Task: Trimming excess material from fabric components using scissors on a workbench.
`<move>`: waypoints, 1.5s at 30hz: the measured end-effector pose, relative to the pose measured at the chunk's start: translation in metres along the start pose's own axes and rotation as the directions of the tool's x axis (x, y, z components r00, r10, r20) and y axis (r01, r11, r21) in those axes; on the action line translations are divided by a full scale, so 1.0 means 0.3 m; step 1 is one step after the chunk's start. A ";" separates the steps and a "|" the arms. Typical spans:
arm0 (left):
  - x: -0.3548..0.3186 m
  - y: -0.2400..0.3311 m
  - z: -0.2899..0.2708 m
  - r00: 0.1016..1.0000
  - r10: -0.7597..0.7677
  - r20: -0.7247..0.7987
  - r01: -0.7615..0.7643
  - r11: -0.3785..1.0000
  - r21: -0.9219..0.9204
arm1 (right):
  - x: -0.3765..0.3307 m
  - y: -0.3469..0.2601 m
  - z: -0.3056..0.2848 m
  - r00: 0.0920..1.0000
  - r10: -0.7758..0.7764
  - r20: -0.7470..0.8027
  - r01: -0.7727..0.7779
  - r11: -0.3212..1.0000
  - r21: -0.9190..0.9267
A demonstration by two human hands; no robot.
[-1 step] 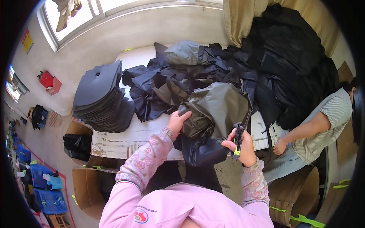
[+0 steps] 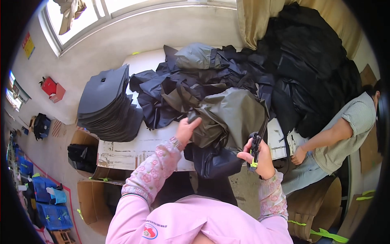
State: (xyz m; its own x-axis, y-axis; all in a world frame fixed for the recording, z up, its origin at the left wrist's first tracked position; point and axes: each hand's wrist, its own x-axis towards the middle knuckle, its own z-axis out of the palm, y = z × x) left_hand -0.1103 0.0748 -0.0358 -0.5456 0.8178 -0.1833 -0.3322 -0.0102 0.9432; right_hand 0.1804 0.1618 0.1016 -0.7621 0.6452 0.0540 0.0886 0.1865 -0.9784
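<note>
Olive-grey coated fabric (image 2: 239, 114) lies bunched at the table's near edge, with a darker piece (image 2: 215, 162) hanging below it. At its left side, my left hand (image 2: 186, 130) is closed, thumb and fingers pinching a dark edge of the fabric. My right hand (image 2: 263, 158) is wrapped round black-handled scissors (image 2: 255, 144) with a yellow-green tie on them, held at the fabric's right edge. Their thin blade points up along the cloth, and its tip is hard to make out.
Stacked dark grey panels (image 2: 103, 101) stand on the white table (image 2: 122, 156) at left. Dark fabric (image 2: 227, 67) covers its back; a tall black heap (image 2: 308, 53) rises at right. A co-worker (image 2: 341, 134) sits at right. Cardboard boxes (image 2: 91, 199) stand below.
My left hand has shifted slightly left and up with the pinched fabric edge, which is now raised a little. My right hand and the scissors have hardly moved.
</note>
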 end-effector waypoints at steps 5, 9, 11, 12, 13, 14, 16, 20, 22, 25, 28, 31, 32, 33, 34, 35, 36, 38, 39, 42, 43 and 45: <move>-0.197 0.247 -0.244 0.960 0.265 -0.089 -0.247 0.954 0.171 | -0.106 0.007 0.030 0.959 0.009 0.282 -0.037 0.995 0.096; -0.338 0.313 -0.629 0.848 0.426 -0.314 -0.289 0.870 0.400 | -0.086 0.059 0.077 0.983 -0.049 0.179 0.034 0.996 0.086; -0.412 0.324 -0.809 0.745 0.563 -0.358 -0.251 0.734 0.631 | -0.030 0.095 0.090 0.988 -0.122 -0.095 0.108 0.984 -0.140; -0.436 0.330 -0.799 0.744 0.560 -0.364 -0.243 0.734 0.634 | -0.005 0.127 0.085 0.982 -0.136 -0.129 0.106 0.970 -0.220; -0.465 0.346 -0.749 0.692 0.673 -0.260 -0.161 0.495 0.854 | 0.014 0.175 0.076 0.975 -0.154 -0.161 0.100 0.949 -0.299; -0.489 0.362 -0.679 0.655 0.746 -0.117 -0.057 0.203 0.978 | 0.028 0.246 0.069 0.975 -0.146 -0.169 0.080 0.936 -0.343; -0.531 0.388 -0.461 0.564 0.821 0.082 -0.101 -0.030 0.994 | 0.046 0.287 0.088 0.964 -0.168 -0.208 0.092 0.939 -0.331; -0.538 0.340 -0.283 0.709 0.649 0.275 -0.422 0.077 0.903 | 0.119 0.221 0.107 0.918 -0.292 -0.269 0.172 0.903 -0.393; -0.436 0.269 -0.290 0.768 0.546 0.336 -0.454 0.093 0.886 | 0.169 0.206 0.091 0.925 -0.337 -0.176 0.265 0.904 -0.337; -0.273 0.086 -0.380 0.869 0.364 0.335 -0.389 0.083 0.918 | 0.190 0.314 0.070 0.986 -0.167 -0.032 0.143 0.917 -0.372; -0.266 0.020 -0.409 0.948 0.265 0.178 -0.182 -0.007 0.983 | 0.114 0.168 0.063 0.997 -0.073 0.021 0.075 0.988 -0.133; -0.297 0.020 -0.445 0.969 0.135 0.206 -0.233 0.230 0.945 | -0.002 0.028 0.001 0.998 -0.009 0.066 0.005 0.997 0.071; -0.324 0.037 -0.450 0.941 0.153 0.302 -0.337 0.348 0.875 | -0.034 0.024 -0.026 0.998 0.004 0.058 -0.009 0.997 0.083; -0.350 0.072 -0.443 0.900 0.185 0.394 -0.433 0.456 0.777 | -0.060 0.015 -0.055 0.999 0.014 0.044 -0.018 0.995 0.095; -0.384 0.111 -0.440 0.903 0.201 0.381 -0.421 0.595 0.684 | -0.076 -0.004 -0.081 0.999 0.030 0.030 -0.032 0.995 0.093; -0.420 0.153 -0.437 0.906 0.213 0.367 -0.399 0.718 0.570 | -0.091 0.001 -0.105 0.999 0.035 -0.010 -0.034 0.996 0.077; -0.468 0.195 -0.454 0.925 0.199 0.324 -0.346 0.796 0.496 | -0.089 0.019 -0.122 0.997 0.071 -0.036 -0.071 0.997 0.012; -0.529 0.273 -0.462 0.941 0.175 0.289 -0.286 0.867 0.408 | -0.072 0.054 -0.125 0.995 0.070 -0.068 -0.081 0.981 -0.177; -0.555 0.309 -0.459 0.956 0.163 0.242 -0.264 0.837 0.479 | -0.061 0.093 -0.116 0.984 0.173 -0.034 -0.175 0.980 -0.094; -0.579 0.349 -0.447 0.965 0.171 0.198 -0.257 0.760 0.597 | -0.030 0.201 -0.090 0.975 0.218 -0.032 -0.218 0.940 -0.264; -0.581 0.355 -0.449 0.961 0.191 0.201 -0.276 0.713 0.644 | -0.023 0.214 -0.084 0.975 0.219 -0.024 -0.218 0.940 -0.262; -0.584 0.357 -0.466 0.959 0.194 0.208 -0.284 0.676 0.680 | -0.010 0.224 -0.071 0.983 0.180 -0.041 -0.184 0.969 -0.166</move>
State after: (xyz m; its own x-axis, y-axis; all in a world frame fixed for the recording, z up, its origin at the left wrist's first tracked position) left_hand -0.1578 -0.1500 0.0587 -0.4270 0.9019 0.0647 0.4537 0.1518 0.8781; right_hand 0.2022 0.1881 0.0398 -0.7070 0.6978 -0.1149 0.3326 0.1848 -0.9248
